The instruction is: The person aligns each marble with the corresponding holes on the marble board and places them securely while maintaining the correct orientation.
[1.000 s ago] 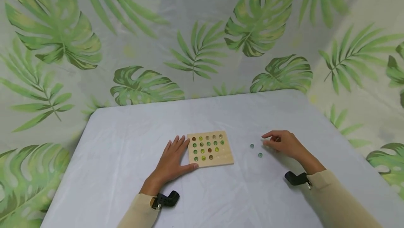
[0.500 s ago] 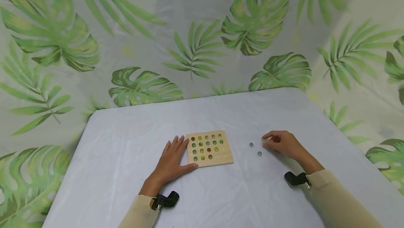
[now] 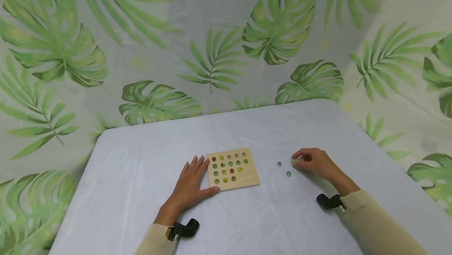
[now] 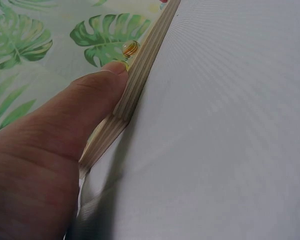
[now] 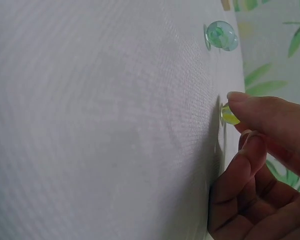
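Observation:
A light wooden board [image 3: 252,179] with rows of round hollows lies mid-table, most hollows holding green, yellow and brownish glass marbles. My left hand [image 3: 190,184] rests along its left side with the fingers spread and straight; the thumb [image 4: 97,92] touches the front left corner. To the right of the board, my right hand [image 3: 316,163] pinches a yellow marble [image 5: 230,115] between thumb and index finger, at the tabletop. Two bluish-green marbles lie between that hand and the board: a farther marble [image 3: 279,164] and a nearer marble [image 3: 288,173].
A white cloth covers the table [image 3: 141,157]. Behind it hangs a leaf-patterned cloth [image 3: 212,31]. Both wrists carry a black camera, the left camera [image 3: 188,228] and the right camera [image 3: 328,201].
A yellow marble now shows between the right thumb and index finger, where it was hidden at first. The left hand stays at the board; the head view has shifted slightly.

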`<state>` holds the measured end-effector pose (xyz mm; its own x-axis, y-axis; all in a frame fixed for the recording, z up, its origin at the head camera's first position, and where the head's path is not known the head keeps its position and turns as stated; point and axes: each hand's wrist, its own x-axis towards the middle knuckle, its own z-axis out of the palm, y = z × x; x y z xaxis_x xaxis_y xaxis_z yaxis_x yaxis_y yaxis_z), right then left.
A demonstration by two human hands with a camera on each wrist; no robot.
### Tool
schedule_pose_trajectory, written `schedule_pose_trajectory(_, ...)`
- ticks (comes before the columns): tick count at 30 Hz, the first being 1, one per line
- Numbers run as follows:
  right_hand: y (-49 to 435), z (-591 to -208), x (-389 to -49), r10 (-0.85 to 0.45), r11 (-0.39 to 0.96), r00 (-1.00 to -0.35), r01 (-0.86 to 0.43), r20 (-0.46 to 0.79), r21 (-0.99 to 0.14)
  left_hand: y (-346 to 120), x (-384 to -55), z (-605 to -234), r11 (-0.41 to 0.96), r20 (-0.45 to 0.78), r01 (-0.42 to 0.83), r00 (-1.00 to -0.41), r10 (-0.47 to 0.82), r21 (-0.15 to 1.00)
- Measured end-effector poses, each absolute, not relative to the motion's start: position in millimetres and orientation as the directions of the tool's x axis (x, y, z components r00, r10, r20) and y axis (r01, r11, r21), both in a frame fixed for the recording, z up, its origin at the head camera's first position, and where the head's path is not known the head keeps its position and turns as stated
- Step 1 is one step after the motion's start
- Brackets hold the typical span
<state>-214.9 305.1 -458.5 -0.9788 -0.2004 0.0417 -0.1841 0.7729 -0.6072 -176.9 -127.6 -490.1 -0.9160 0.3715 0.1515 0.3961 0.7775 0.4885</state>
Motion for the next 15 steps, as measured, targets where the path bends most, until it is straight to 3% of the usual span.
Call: schedule_pose_trajectory(15, 303.5, -461.5, -214.0, -0.194, 0.778, -0.98, -0.179, 0.041, -0.602, -126.9, -176.1, -495.4, 0.781, 0.17, 0.395, -0.918, 0.359, 0.484)
